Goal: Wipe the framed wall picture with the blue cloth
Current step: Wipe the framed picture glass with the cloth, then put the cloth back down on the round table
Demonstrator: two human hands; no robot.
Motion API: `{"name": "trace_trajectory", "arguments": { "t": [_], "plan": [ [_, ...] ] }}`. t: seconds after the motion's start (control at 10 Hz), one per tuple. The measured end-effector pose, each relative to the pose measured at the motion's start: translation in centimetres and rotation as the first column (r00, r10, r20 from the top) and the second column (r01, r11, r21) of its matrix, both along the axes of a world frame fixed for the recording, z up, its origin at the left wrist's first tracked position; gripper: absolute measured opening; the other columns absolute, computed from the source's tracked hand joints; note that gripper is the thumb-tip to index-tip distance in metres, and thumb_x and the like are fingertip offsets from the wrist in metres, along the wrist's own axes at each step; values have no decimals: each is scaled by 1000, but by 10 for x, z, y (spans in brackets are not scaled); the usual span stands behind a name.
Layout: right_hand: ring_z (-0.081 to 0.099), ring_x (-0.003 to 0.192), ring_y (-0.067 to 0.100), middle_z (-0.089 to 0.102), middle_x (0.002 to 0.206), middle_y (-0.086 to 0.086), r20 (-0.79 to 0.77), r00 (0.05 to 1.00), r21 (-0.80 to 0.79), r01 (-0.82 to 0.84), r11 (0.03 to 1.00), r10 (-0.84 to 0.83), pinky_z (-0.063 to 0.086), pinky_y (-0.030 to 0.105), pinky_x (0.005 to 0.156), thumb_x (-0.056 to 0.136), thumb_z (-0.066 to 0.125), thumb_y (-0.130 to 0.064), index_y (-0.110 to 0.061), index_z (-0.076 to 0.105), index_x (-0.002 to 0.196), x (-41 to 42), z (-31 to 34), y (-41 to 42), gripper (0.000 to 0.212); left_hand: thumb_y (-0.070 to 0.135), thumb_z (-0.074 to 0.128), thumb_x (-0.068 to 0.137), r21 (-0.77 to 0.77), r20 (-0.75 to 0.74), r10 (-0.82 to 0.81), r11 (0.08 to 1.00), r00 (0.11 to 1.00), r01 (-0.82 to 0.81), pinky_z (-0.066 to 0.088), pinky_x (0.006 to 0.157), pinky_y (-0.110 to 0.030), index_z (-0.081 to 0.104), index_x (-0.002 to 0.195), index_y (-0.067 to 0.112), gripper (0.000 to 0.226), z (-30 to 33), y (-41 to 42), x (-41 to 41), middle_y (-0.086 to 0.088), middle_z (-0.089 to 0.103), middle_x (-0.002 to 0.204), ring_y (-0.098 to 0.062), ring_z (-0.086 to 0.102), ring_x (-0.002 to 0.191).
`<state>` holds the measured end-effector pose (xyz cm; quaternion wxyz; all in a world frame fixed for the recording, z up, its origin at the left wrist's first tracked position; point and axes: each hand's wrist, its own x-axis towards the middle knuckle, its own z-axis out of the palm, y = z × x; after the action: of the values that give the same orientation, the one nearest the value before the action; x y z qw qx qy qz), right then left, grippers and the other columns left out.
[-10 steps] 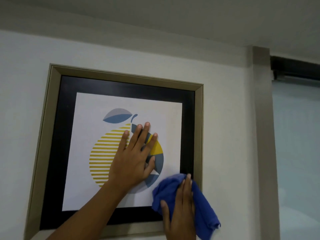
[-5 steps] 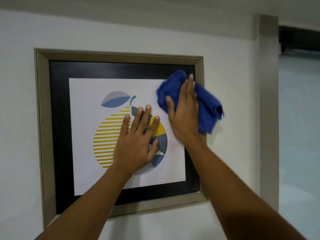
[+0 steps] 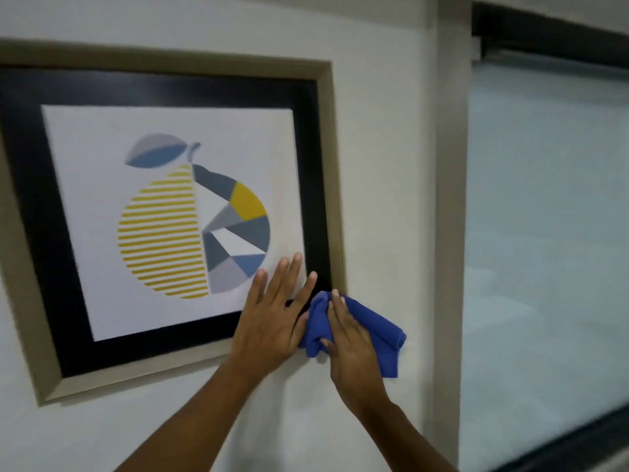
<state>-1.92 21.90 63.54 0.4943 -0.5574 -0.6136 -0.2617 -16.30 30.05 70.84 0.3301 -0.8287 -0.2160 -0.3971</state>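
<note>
The framed picture [image 3: 326,172] hangs tilted on a white wall, with a beige frame, a black mat and a striped yellow and grey fruit print. My left hand [image 3: 272,318] lies flat, fingers spread, on the picture's lower right corner, over the mat and the frame. My right hand [image 3: 350,349] presses the bunched blue cloth [image 3: 377,332] against the frame's lower right corner and the wall beside it. Part of the cloth hangs out past my right hand's fingers.
A beige vertical trim strip [image 3: 449,233] runs down the wall right of the picture. Beyond it is a frosted glass panel [image 3: 551,233] with a dark rail [image 3: 551,39] above and a dark sill at the lower right.
My right hand has swept the cloth from the frame's upper right corner down to its lower right corner. My left hand has slid from the fruit print to the lower right corner.
</note>
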Motion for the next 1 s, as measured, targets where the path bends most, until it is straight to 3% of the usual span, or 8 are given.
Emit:
{"name": "trace_trajectory", "arguments": {
  "t": [0.1,0.3,0.5,0.6,0.7,0.8,0.9,1.0],
  "plan": [
    [21,146,10,26,156,3,-23,1000,-51,11,999,-12,30,37,117,89,62,-10,-14,25,149,24,-18,-28,71,40,13,107,-90,17,-74,993,997,75,16,120,-55,21,157,15,56,-42,-19,29,-18,22,164,-37,22,152],
    [43,130,16,38,152,9,-60,980,-282,165,945,-188,40,31,107,101,43,-27,-15,14,153,93,-120,-110,62,40,14,107,-263,-220,-271,941,937,211,27,120,-57,16,157,15,56,-139,-66,98,-16,27,163,-36,27,150],
    [51,126,25,32,156,6,-46,940,-653,228,722,-338,48,40,103,89,66,-19,-17,19,151,145,-229,-209,78,44,21,106,-540,-378,-469,812,798,221,38,114,-58,22,156,14,59,-269,-127,165,-15,29,162,-32,27,150],
    [50,127,24,26,157,2,10,912,-761,274,589,-411,46,38,105,82,70,-8,-14,33,149,172,-298,-263,77,48,30,104,-732,-338,-587,655,736,187,34,117,-57,22,157,13,64,-362,-173,198,-13,26,164,-31,23,152],
    [44,134,22,28,156,4,45,901,-811,285,511,-432,42,36,107,74,76,-1,-12,37,147,186,-358,-294,83,51,28,104,-827,-293,-645,541,705,151,28,120,-53,21,158,15,66,-434,-203,212,-11,23,166,-27,19,154],
    [27,145,17,24,159,5,94,890,-882,282,377,-446,38,38,111,80,72,-3,-13,31,149,197,-478,-328,81,51,24,105,-892,-270,-670,444,691,82,21,124,-49,15,160,19,65,-564,-238,223,-9,17,168,-24,12,156],
    [26,146,20,21,159,6,136,871,-925,283,255,-473,40,45,109,92,60,-17,-14,31,150,182,-564,-345,64,52,23,104,-915,-330,-674,400,661,-49,20,124,-49,13,160,20,65,-650,-257,216,-9,12,169,-25,8,156],
    [13,149,25,9,162,6,158,781,-980,201,4,-605,27,50,116,98,31,-52,-17,22,153,143,-677,-356,66,51,20,102,-885,-459,-685,409,565,-223,23,123,-53,14,158,18,66,-754,-280,202,-11,6,168,-29,6,154]
  ]
}}
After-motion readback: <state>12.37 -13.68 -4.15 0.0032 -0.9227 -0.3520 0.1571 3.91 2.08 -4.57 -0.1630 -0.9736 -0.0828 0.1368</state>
